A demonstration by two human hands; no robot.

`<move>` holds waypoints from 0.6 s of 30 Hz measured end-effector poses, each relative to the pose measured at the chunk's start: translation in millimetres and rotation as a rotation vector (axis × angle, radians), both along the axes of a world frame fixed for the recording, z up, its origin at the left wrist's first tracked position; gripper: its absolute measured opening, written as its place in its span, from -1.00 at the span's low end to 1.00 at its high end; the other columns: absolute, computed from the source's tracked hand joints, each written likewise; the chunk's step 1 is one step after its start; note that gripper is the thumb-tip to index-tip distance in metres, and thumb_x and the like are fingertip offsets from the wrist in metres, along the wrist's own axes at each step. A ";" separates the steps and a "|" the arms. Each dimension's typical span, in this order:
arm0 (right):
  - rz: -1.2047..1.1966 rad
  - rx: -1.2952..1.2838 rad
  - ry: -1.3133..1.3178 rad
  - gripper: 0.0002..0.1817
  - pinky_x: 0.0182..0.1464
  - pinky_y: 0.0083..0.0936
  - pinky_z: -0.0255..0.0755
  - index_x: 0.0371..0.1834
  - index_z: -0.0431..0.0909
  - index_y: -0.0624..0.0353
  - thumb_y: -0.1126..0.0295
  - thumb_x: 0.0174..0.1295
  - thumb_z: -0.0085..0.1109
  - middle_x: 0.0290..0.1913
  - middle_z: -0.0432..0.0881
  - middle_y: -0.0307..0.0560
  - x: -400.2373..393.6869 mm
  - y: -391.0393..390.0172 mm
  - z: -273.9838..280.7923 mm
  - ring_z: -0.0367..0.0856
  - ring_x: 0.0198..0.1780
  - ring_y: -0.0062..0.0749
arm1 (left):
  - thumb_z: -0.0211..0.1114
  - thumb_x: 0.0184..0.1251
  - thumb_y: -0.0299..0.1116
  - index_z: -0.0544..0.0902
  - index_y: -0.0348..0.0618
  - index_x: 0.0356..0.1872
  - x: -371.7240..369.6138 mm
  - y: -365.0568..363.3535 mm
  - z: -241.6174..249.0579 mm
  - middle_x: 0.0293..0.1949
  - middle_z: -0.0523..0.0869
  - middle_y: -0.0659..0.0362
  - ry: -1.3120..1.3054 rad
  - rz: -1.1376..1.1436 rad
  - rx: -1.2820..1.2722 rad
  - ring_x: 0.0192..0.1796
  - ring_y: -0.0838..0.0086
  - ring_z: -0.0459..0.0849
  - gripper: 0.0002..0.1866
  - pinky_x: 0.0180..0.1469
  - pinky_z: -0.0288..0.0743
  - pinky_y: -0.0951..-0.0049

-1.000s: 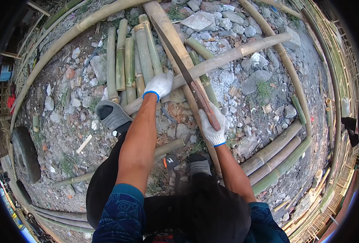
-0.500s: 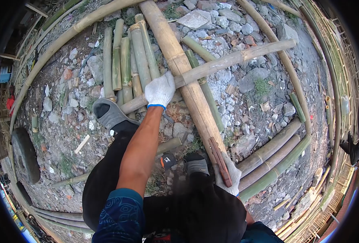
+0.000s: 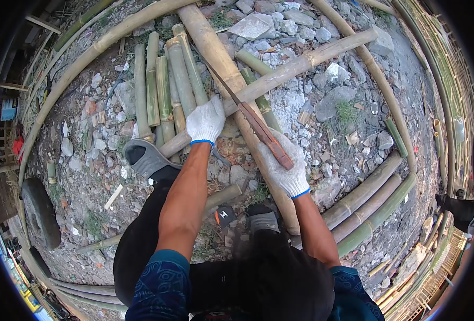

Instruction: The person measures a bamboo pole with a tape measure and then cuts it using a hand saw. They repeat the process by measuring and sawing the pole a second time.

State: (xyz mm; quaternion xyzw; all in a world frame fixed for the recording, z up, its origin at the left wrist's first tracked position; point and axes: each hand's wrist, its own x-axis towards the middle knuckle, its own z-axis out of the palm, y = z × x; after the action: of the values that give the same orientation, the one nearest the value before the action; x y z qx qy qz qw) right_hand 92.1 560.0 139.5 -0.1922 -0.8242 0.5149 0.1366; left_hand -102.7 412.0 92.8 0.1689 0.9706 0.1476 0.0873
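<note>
A grey-brown bamboo pole point(image 3: 306, 60) lies slantwise across a thick tan bamboo beam point(image 3: 211, 40). My left hand point(image 3: 205, 122), in a white knit glove, is wrapped round this pole just left of the beam. The gloved right hand point(image 3: 289, 170) grips the red-brown wooden handle of a handsaw point(image 3: 262, 132). Its thin dark blade, seen nearly edge-on, runs up and left over the pole where it crosses the beam. A grey shoe point(image 3: 150, 157) sits against the pole's lower left end.
Several cut bamboo pieces point(image 3: 163, 88) lie side by side beyond my left hand. Longer bamboo lengths point(image 3: 362, 200) rest at the right. Broken stones point(image 3: 255, 25) and rubble cover the ground. A dark tyre-like object point(image 3: 40, 213) lies at the left.
My right hand has carried the saw up and forward along the beam, bringing the blade farther past the crossing pole. My left hand keeps its hold on the pole.
</note>
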 end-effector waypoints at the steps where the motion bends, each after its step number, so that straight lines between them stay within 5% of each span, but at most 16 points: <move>1: 0.020 0.106 -0.055 -0.56 0.08 -0.28 0.68 0.24 0.68 0.15 0.23 0.36 0.45 -0.03 0.84 0.08 0.0 1.0 8.9 0.84 0.02 0.02 | -0.14 0.69 -0.09 0.71 -0.09 -0.10 4.5 -0.7 -1.4 -0.35 0.79 -0.26 0.008 0.000 0.010 -0.21 -0.24 0.81 -0.55 -0.14 0.66 -0.26; 8: -0.058 0.162 -0.055 -0.57 0.01 -0.15 0.68 0.20 0.69 0.12 0.24 0.31 0.48 -0.11 0.83 0.18 -8.6 -22.7 52.6 0.82 -0.02 0.14 | -0.13 0.69 -0.10 0.71 -0.10 -0.07 2.7 -1.3 -9.9 -0.31 0.80 -0.23 0.028 -0.040 0.009 -0.20 -0.26 0.80 -0.57 -0.14 0.65 -0.28; 11: -0.028 0.311 0.006 -0.47 0.00 -0.19 0.70 0.34 0.60 0.19 0.33 0.30 0.45 -0.05 0.81 0.23 16.4 -35.0 6.3 0.83 -0.04 0.17 | -0.20 0.69 -0.09 0.74 -0.20 -0.12 -9.0 4.0 16.0 -0.12 0.82 -0.23 -0.153 -0.040 -0.013 -0.03 -0.23 0.80 -0.46 0.07 0.64 -0.18; 14: -0.059 0.108 -0.047 -0.43 0.06 -0.23 0.69 0.37 0.58 0.23 0.40 0.28 0.44 0.02 0.81 0.20 70.4 -41.2 -6.4 0.84 0.03 0.09 | -0.30 0.68 -0.06 0.72 -0.25 0.05 -16.5 1.5 18.6 0.02 0.80 -0.24 -0.300 -0.001 -0.051 0.10 -0.25 0.75 -0.38 0.28 0.55 -0.15; 17: -0.070 0.167 -0.232 -0.45 0.22 -0.30 0.66 0.40 0.57 0.26 0.54 0.31 0.36 0.20 0.77 0.13 146.5 -41.8 17.8 0.80 0.20 -0.11 | -0.28 0.69 -0.08 0.72 -0.26 0.01 -18.8 -0.7 3.8 0.00 0.80 -0.24 -0.216 -0.075 -0.026 0.09 -0.23 0.76 -0.40 0.22 0.59 -0.16; 18: -0.160 0.003 -0.237 -0.47 0.21 -0.29 0.66 0.40 0.57 0.24 0.51 0.34 0.34 0.21 0.78 0.13 160.1 -44.1 18.3 0.80 0.20 -0.09 | -0.27 0.69 -0.11 0.71 -0.25 -0.02 -15.3 -1.2 6.8 -0.04 0.82 -0.24 -0.176 -0.104 -0.016 0.04 -0.22 0.78 -0.44 0.14 0.63 -0.17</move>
State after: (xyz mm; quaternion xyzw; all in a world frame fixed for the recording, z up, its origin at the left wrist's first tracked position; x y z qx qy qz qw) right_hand 252.3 515.9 157.8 -0.3164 -0.8174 0.4749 0.0791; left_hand -118.0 410.8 99.6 0.2049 0.9502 0.1495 0.1813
